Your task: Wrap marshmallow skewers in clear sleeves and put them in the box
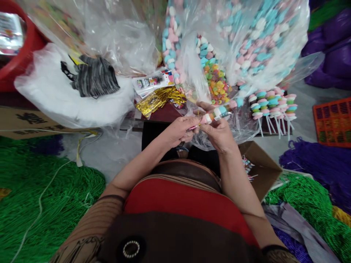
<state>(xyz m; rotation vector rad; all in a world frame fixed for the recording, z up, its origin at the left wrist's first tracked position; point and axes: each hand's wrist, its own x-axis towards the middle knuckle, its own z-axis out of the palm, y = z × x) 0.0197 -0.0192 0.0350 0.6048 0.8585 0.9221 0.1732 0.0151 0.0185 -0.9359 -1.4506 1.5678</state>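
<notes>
Between my two hands, above my lap, a wrapped candy skewer [215, 114] with pink, white, orange and blue pieces lies slanted, its far end up to the right. My right hand [219, 133] is closed round its lower part. My left hand [183, 129] pinches at its near end, where a bit of gold tie and a pink edge show. Gold twist ties [159, 101] lie in a loose pile beyond my left hand, beside printed wrappers [150, 83]. Several unwrapped candy skewers [271, 104] with white sticks rest at the table's right.
Large clear bags of pink, blue and white candy [257, 44] fill the back. Flower-shaped gummies [218, 86] lie mid-table. At left are a white bag [82, 106], a striped cloth [95, 77] and a red tub [26, 40]. An open cardboard box [260, 175] stands low right.
</notes>
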